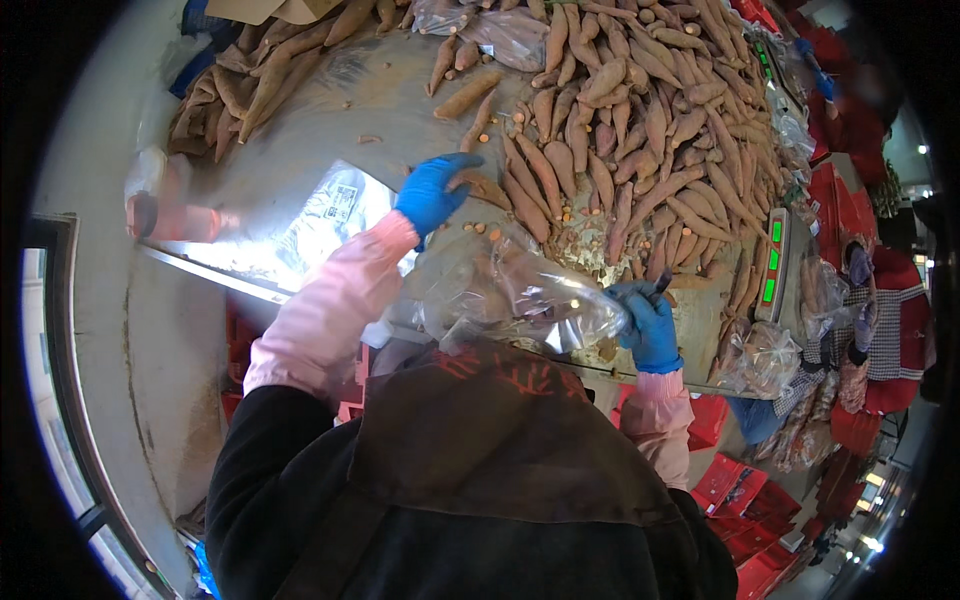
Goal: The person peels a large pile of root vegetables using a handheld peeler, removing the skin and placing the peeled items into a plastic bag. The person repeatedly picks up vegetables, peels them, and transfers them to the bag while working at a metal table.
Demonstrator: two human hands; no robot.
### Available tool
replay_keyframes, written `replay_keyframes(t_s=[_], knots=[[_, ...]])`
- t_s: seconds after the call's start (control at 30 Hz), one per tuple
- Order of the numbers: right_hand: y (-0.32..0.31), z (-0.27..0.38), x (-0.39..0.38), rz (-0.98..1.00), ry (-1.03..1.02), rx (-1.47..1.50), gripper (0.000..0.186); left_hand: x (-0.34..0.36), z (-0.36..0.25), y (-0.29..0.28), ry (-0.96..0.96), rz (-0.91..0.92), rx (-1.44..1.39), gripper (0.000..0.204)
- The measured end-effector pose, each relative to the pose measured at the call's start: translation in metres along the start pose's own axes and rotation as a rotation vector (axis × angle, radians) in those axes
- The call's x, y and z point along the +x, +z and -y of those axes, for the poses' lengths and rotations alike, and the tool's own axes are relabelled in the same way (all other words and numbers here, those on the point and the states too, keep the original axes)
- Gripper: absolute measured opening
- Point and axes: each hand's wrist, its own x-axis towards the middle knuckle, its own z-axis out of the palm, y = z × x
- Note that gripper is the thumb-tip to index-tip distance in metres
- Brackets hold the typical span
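My left hand (430, 192), in a blue glove and pink sleeve cover, has its fingers curved over a sweet potato (482, 188) on the worktable, gripping its end. Beside that arm lies a shiny white printed sheet or bag (330, 215). My right hand (645, 318), also gloved blue, is closed on the edge of a crumpled clear plastic bag (520, 300), with a slim dark object (660, 285) sticking up from the fingers. The bag lies in front of me, with small cut slices (565, 215) of sweet potato scattered beyond it.
A large pile of sweet potatoes (650, 120) covers the right and back of the metal table (360, 80), with more (260, 75) at back left. A scale (775, 260) with green displays stands at the right, near bagged goods (760, 355) and red crates (745, 510). A wall (150, 380) runs along the left.
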Motion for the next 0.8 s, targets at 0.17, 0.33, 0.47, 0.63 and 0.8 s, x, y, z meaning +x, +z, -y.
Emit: replay_keyframes(t_s=[0.17,0.33,0.47,0.63,0.8], knots=[[0.016,0.015,0.012,-0.059,-0.016,0.068,0.022,0.024,-0.001,0.036,-0.092,0.313,0.871,0.050],[0.014,-0.001,0.018,-0.171,-0.153,-0.075,0.019,0.000,-0.009,0.029,-0.457,0.206,-0.595,0.043],[0.041,-0.008,0.042,-0.145,-0.486,-0.494,0.019,-0.021,-0.077,-0.002,-0.494,0.349,-1.156,0.047],[0.105,0.025,0.064,-0.067,-0.677,-1.037,0.023,-0.032,-0.096,-0.012,-0.477,0.352,-1.032,0.047],[0.088,0.005,0.104,-0.013,-0.461,-1.232,0.021,-0.041,-0.110,-0.024,-0.390,0.548,-1.170,0.047]])
